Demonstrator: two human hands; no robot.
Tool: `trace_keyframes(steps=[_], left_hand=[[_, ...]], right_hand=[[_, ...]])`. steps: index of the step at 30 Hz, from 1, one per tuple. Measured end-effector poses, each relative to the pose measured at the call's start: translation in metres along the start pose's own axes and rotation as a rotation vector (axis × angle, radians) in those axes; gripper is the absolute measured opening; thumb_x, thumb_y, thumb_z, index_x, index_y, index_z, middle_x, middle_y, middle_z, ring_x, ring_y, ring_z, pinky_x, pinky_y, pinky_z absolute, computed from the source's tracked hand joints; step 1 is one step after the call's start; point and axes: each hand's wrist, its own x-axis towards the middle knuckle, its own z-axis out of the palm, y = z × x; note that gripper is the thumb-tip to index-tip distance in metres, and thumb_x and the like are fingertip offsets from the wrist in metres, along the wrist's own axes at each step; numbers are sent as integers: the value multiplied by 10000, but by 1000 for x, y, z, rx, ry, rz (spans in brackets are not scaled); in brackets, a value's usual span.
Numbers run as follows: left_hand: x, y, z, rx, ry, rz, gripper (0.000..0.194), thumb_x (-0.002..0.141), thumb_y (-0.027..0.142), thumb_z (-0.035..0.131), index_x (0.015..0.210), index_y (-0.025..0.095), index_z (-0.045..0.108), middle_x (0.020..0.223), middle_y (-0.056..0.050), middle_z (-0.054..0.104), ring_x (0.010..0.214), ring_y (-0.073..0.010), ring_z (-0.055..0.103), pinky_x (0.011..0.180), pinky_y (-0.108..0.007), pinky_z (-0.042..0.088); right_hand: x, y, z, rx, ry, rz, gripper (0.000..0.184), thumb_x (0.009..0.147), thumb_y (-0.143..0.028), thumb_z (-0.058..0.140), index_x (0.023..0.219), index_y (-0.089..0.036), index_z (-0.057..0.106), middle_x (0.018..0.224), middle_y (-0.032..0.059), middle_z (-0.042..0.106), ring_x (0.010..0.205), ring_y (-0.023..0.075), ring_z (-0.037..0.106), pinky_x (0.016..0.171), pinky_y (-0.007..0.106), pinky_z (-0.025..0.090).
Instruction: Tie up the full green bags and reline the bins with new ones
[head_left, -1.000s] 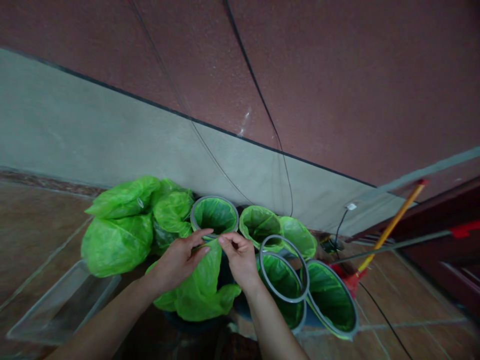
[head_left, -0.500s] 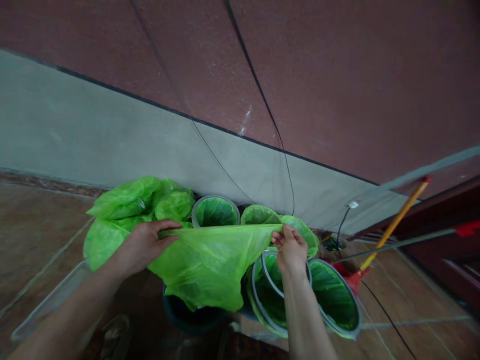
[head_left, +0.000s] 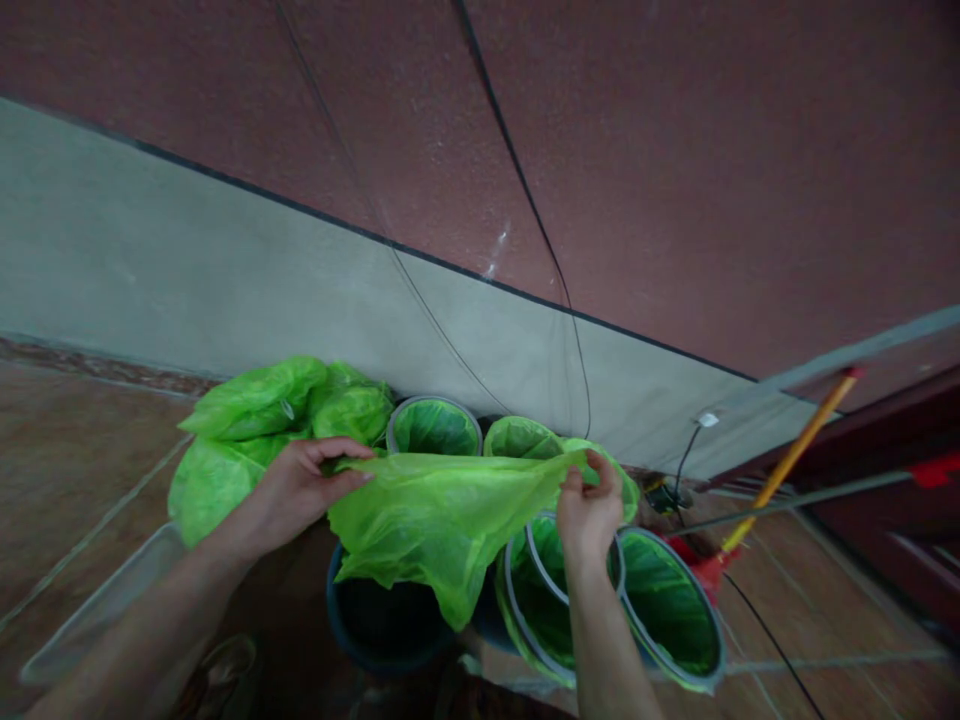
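A thin green plastic bag hangs stretched between both my hands above a dark, unlined bin. My left hand pinches the bag's left top edge. My right hand pinches its right top edge. The bag droops to a point over the dark bin's rim. Several grey-rimmed bins lined in green stand around: one behind, one under my right wrist, one to the right.
Stuffed green bags are heaped at the left against the grey wall base. A clear plastic tray lies on the tiled floor at the left. A yellow-handled broom and a grey pole lean at the right, with black cables on the wall.
My hands drew apart from the middle, spreading the bunched bag wide. Since half a second ago the bag's top edge has slackened and its mouth has begun to part.
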Motion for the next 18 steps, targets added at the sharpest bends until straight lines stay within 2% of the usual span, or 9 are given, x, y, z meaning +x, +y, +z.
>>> trace_keyframes(steps=[1, 4, 6, 8, 11, 14, 16, 18], left_hand=[[-1, 2, 7, -1, -36, 11, 279, 681, 397, 685, 852, 178, 709, 728, -9, 703, 632, -155, 617, 579, -247, 499], [-2, 7, 27, 34, -110, 103, 222, 734, 352, 639, 877, 196, 708, 823, -13, 722, 735, -164, 649, 660, -246, 510], [-3, 8, 38, 76, -120, 170, 208, 744, 301, 624, 905, 199, 708, 889, -20, 725, 815, -171, 655, 732, -254, 508], [-3, 8, 43, 101, -138, 212, 233, 743, 265, 617, 947, 194, 702, 936, -29, 723, 858, -175, 653, 775, -265, 503], [-3, 8, 42, 89, -175, 211, 301, 751, 269, 609, 1031, 184, 681, 992, -43, 712, 881, -179, 645, 789, -276, 502], [-2, 7, 35, 101, -181, 152, 423, 739, 322, 635, 1140, 189, 645, 892, -22, 698, 783, -166, 626, 725, -273, 503], [0, 6, 30, 119, -167, 136, 448, 732, 362, 643, 1153, 207, 647, 806, 3, 673, 720, -155, 601, 690, -267, 496], [1, 5, 28, 97, -148, 130, 394, 752, 392, 622, 1098, 212, 676, 807, -1, 671, 731, -156, 599, 698, -267, 493]], right_hand=[[-11, -12, 3, -24, -63, -81, 374, 793, -316, 549, 1122, -144, 597, 1054, 125, 647, 604, 127, 567, 579, 282, 474], [-49, -48, 14, 161, -469, -310, 458, 818, -202, 487, 1274, -186, 531, 1339, 144, 510, 745, 133, 611, 612, 262, 497], [-69, -61, 21, 198, -736, -391, 532, 799, -131, 473, 1322, -226, 506, 1356, 107, 506, 848, 144, 622, 669, 257, 513], [-81, -63, 27, 198, -868, -398, 554, 781, -100, 477, 1316, -235, 519, 1255, 77, 588, 906, 156, 623, 739, 267, 519], [-81, -53, 33, 194, -825, -283, 424, 775, -114, 494, 1166, -216, 623, 1075, 49, 673, 875, 161, 634, 783, 285, 515], [-74, -44, 36, 210, -723, -123, 327, 775, -155, 513, 1063, -204, 660, 972, 33, 699, 704, 139, 620, 700, 271, 515], [-71, -42, 35, 231, -689, -81, 319, 768, -175, 529, 1054, -205, 667, 919, 24, 706, 634, 130, 596, 635, 256, 502], [-71, -41, 34, 245, -683, -89, 314, 761, -187, 543, 1043, -211, 678, 881, 20, 704, 622, 131, 588, 592, 244, 486]])
